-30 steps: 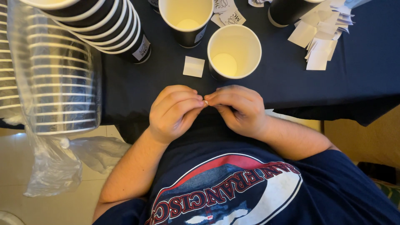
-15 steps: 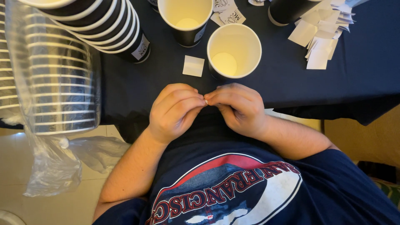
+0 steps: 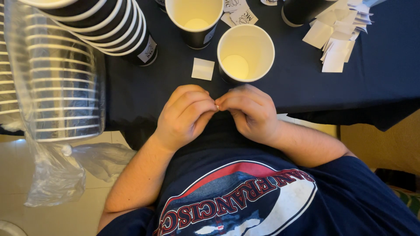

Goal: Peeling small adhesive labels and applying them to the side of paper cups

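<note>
Hands meet at the near edge of a desk [image 3: 372, 87] draped in dark navy cloth, seen from above by a camera on the person's head. Left hand [image 3: 183, 116] and right hand [image 3: 249, 111] are both curled, fingertips pressed together at the centre, pinching a tiny pale scrap [image 3: 217, 106] between them. Only a sliver of it shows, so its shape and long axis cannot be told; it looks like a small sticker or its backing. Each grip is clenched on that scrap, thumbs and forefingers touching, neither hand nearer to it than the other.

Just beyond the knuckles, on the right hand's side, an open paper cup [image 3: 246, 52] stands upright, dark outside and cream inside, nearly touching the right hand. A small white paper square [image 3: 203, 69] lies flat just beside that cup, ahead of the left hand. A second open cup [image 3: 195, 19] stands farther back. Far left, a long stack of nested cups in a clear plastic sleeve [image 3: 57, 83] lies on its side, with another stack of dark cups [image 3: 109, 26] behind it. Far right, a loose pile of white paper squares [image 3: 337, 39] sits well apart from both hands
</note>
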